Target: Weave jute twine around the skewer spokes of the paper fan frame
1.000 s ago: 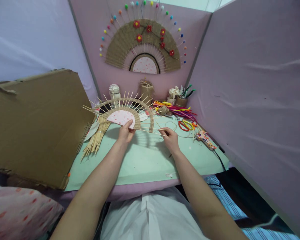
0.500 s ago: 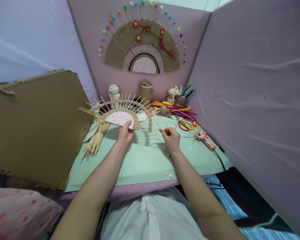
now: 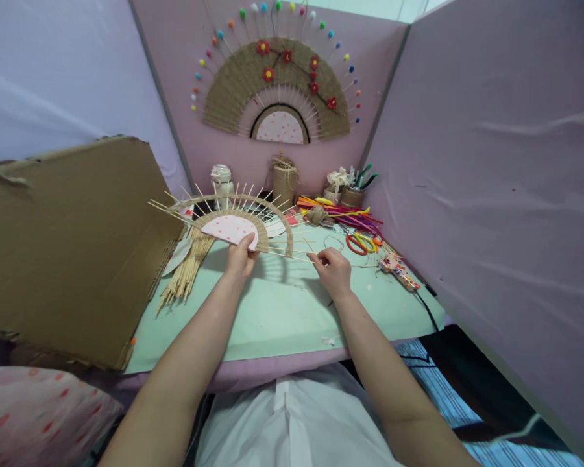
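Observation:
Over the table I hold a half-round fan frame (image 3: 263, 235) of thin pale sticks, with a woven band near its core and a narrow twine arc further out. Its core is a pink-and-white spotted half-disc (image 3: 226, 228). My left hand (image 3: 240, 259) grips the lower right edge of that core, thumb on top. My right hand (image 3: 333, 269) is closed in a pinch beside the tips of the fan's rightmost sticks, on what looks like thin twine. The fingers partly hide it. A loose strand of twine lies on the table close by.
A stick bundle (image 3: 185, 269) lies left beside a cardboard sheet (image 3: 73, 253). Scissors (image 3: 357, 243), a twine ball (image 3: 316, 215), pipe cleaners (image 3: 343, 211) and a patterned glue gun (image 3: 399, 271) lie to the right. A finished fan (image 3: 233, 94) hangs on the back wall.
The fan and my left hand have shifted slightly left. My right hand stays nearly in place, still pinching by the stick ends.

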`<state>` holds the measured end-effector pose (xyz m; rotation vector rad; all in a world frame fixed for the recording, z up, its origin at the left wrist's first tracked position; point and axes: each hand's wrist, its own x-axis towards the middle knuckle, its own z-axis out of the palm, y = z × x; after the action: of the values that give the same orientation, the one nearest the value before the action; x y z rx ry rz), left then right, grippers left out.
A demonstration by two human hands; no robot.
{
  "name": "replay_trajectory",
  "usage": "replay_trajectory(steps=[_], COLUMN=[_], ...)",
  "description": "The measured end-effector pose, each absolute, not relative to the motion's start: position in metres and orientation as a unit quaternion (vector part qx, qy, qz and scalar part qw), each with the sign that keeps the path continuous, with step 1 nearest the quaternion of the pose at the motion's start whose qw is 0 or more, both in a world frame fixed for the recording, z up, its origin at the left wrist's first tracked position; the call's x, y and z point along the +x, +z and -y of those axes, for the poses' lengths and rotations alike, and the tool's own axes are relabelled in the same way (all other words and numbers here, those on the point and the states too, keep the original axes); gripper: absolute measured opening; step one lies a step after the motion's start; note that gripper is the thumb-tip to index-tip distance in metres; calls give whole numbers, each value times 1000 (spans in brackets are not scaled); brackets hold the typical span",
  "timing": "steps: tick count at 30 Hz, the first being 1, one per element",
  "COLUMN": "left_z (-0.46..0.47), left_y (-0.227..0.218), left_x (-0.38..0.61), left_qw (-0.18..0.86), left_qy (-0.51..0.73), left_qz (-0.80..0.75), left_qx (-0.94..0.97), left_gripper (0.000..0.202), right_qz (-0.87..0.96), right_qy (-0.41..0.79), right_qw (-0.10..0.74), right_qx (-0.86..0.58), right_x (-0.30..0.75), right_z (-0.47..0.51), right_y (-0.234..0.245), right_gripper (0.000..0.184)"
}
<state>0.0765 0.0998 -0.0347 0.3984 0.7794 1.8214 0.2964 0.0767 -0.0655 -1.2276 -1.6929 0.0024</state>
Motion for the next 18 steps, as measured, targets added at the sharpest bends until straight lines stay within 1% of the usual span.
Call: replay_trajectory(steps=[3, 8, 11, 18], left_z=[-102, -106, -106, -105], left_y=[-36, -41, -44, -42], left_x=[73, 67, 68, 66], left_qw=[535, 523, 547, 578], left_qy=[755, 737, 716, 710], left_qz=[-338, -379, -378, -353], left_qx=[172, 197, 211, 193], left_gripper=[24, 32, 33, 25], right_qz=[709, 741, 738, 704], right_qy=[11, 66, 87, 181], right_qw=[494, 461, 451, 482], right_qx=[-503, -483, -495, -489], right_x=[298, 302, 303, 303], right_z=[-77, -81, -83, -86], right_y=[-66, -68, -71, -71], right_gripper=[37, 34, 33, 32])
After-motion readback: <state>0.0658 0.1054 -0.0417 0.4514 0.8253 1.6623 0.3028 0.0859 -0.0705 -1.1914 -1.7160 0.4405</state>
